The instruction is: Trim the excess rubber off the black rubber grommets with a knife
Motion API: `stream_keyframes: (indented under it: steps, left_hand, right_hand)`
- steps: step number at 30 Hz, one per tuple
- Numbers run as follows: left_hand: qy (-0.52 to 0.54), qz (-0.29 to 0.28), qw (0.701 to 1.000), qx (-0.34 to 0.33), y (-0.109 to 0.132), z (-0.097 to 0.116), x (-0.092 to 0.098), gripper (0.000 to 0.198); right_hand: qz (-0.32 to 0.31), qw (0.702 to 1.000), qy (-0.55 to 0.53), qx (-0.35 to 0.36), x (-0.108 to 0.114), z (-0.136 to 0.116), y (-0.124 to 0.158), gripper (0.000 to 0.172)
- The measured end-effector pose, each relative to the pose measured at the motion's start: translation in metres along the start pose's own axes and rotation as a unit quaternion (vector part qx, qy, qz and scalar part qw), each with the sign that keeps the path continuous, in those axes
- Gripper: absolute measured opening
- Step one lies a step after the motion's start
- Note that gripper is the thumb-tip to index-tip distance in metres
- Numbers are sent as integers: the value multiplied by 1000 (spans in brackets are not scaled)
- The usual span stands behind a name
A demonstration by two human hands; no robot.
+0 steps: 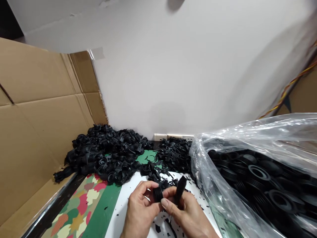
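Note:
My left hand [141, 205] is closed around a black ribbed rubber bellows [158, 194], with the fingertips on its far and left sides. Pressed close on its right is my right hand [184, 210], whose thumb and forefinger meet the bellows' edge. That hand also grips a slim black tool [181, 189], its thick end sticking up past the fingers; I cannot make out its working end. Under both hands lies a white sheet [117, 216] strewn with black rubber scraps [158, 228].
A heap of black ribbed rubber parts [109, 152] lies at the back left beside a cardboard panel [44, 109]. Black trimmings [174, 153] are piled near a power strip [160, 136] at the wall. On the right, a clear plastic bag [203, 165] holds more bellows [259, 172].

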State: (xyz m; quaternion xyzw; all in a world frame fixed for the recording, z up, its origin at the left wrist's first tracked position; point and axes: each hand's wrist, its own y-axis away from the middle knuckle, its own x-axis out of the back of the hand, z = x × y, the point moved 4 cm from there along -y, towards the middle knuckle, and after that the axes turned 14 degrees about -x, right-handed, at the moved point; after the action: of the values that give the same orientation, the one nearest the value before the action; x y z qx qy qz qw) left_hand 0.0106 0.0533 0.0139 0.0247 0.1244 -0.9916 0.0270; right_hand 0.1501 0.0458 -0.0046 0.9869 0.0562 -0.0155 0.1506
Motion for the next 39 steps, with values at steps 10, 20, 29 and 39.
stream_keyframes:
  steps: [10, 20, 29, 39]
  left_hand:
    - [-111, -59, 984, -126, 6, 4, 0, 35]
    - [-78, -64, 990, -95, 4, 11, 0, 22]
    - [2, 10, 1000, -3, 5, -1, 5, 20]
    - [-17, -24, 999, -37, 1, 6, 6, 21]
  right_hand:
    - [-49, 997, -60, -4, -1, 0, -4, 37]
    - [-40, 998, -35, -12, -3, -5, 1, 40]
    - [-16, 991, -130, -13, -3, -1, -1, 37]
    - [-61, 978, -189, -56, -4, -1, -3, 37]
